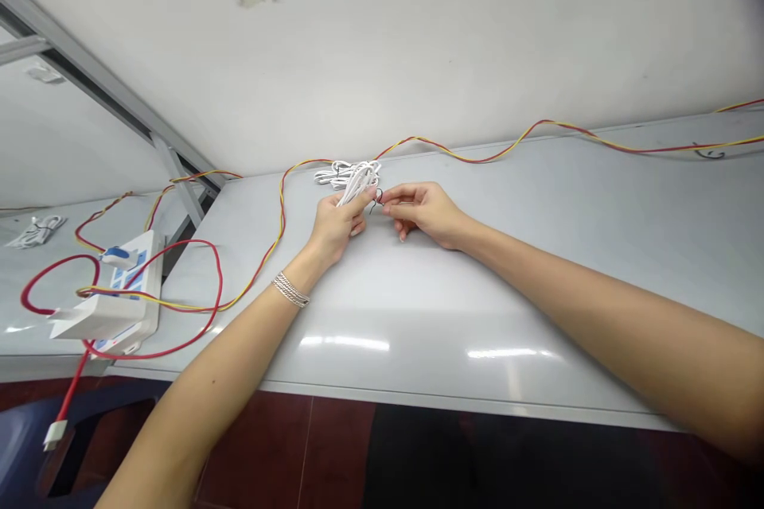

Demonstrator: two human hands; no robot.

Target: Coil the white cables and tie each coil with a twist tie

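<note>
My left hand [340,224] is closed around a coiled white cable [359,181], thumb on top, above the grey shelf. A thin black twist tie [380,197] sticks out from the bundle beside the left thumb. My right hand [425,211] pinches this tie between thumb and fingertips, its other fingers curled below. Just behind the held coil, a second white cable bundle [336,173] lies on the shelf near the wall, also bound with a dark tie.
A white power strip [153,274] with a plugged-in charger [99,316] and a looping red cable [220,278] sits at left. A red-and-yellow wire [445,149] runs along the wall. Another white cable bundle [40,231] lies far left, beyond a metal frame [173,167]. A black tie [710,153] lies at right.
</note>
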